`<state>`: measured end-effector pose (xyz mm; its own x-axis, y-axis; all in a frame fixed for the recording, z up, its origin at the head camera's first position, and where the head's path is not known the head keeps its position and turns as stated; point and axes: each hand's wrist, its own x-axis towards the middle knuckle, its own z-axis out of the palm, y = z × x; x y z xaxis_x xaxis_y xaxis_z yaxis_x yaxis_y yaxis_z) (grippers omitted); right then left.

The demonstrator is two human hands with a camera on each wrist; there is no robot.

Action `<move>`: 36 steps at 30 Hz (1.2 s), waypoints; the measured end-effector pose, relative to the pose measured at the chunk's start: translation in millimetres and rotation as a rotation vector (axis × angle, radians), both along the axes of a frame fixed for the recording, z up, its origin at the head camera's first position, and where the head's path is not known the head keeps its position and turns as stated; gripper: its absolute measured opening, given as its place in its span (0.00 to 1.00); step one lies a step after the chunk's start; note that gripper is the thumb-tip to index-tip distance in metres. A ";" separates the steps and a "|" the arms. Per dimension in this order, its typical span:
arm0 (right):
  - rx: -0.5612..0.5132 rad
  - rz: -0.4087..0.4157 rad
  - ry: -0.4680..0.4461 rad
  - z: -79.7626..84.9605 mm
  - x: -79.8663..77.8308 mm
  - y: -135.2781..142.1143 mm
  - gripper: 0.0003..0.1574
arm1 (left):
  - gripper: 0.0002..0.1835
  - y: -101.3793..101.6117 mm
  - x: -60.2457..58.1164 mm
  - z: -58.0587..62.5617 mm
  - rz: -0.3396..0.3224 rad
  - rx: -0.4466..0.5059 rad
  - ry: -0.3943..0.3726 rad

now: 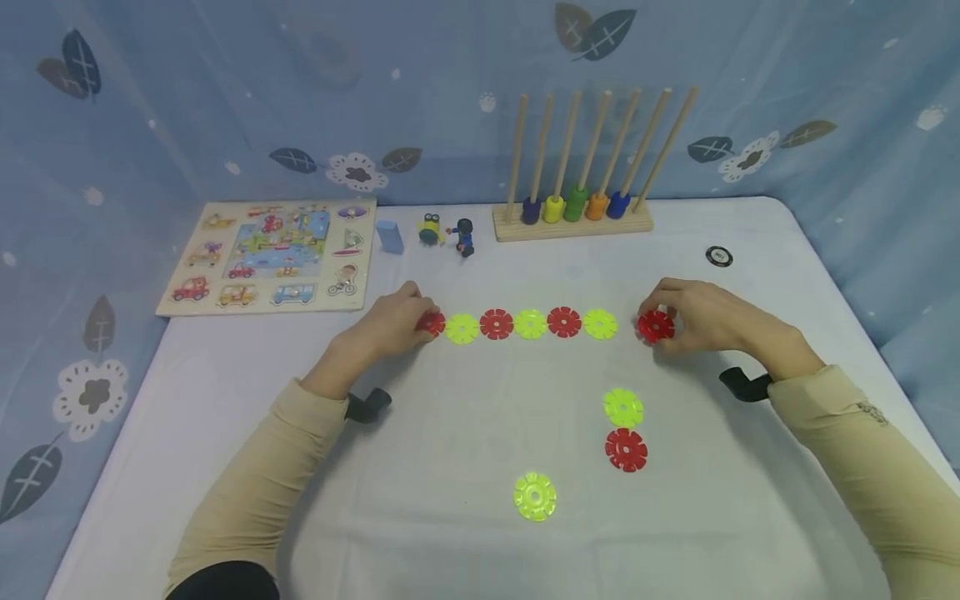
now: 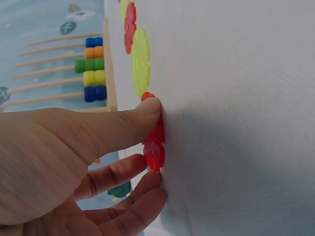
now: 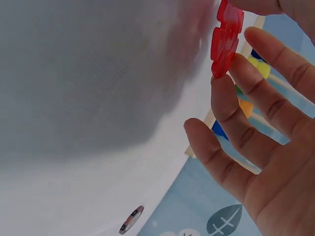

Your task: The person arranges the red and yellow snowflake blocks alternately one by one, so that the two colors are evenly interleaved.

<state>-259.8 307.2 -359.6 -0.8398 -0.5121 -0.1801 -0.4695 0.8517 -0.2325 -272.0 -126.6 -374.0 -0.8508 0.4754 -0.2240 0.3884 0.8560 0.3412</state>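
Observation:
At the left end of a row of notched plastic discs, my left hand (image 1: 393, 323) holds a red disc (image 2: 154, 156) between thumb and fingers, its edge down at the white cloth. Running right from it, yellow-green (image 1: 462, 328) and red (image 1: 497, 324) discs alternate in a line, ending with a yellow-green disc (image 1: 600, 324). Past a gap on the right, my right hand (image 1: 705, 317) pinches another red disc (image 3: 226, 42) by its edges. In the right wrist view this disc is raised off the cloth, with a reddish shadow beside it.
Nearer the front lie a yellow-green disc (image 1: 623, 408), a red disc (image 1: 626, 450) and another yellow-green disc (image 1: 535, 497). Along the back stand a wooden puzzle board (image 1: 367, 250), a blue block (image 1: 390, 237), two small figures (image 1: 465, 237) and a peg rack (image 1: 573, 229). A black chip (image 1: 719, 256) lies at right.

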 end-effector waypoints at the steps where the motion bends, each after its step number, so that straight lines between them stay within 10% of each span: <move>1: 0.004 0.000 -0.006 0.1 -2.6 -0.2 0.26 | 0.23 -0.1 0.0 0.1 0.002 0.001 -0.002; 36: -0.025 0.012 -0.071 -8.9 -17.7 -15.3 0.26 | 0.23 0.9 1.4 3.9 0.009 0.000 -0.018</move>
<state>-277.5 291.9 -368.5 -0.8190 -0.5273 -0.2262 -0.4615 0.8396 -0.2864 -270.6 -125.7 -370.1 -0.8510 0.4674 -0.2394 0.3743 0.8597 0.3477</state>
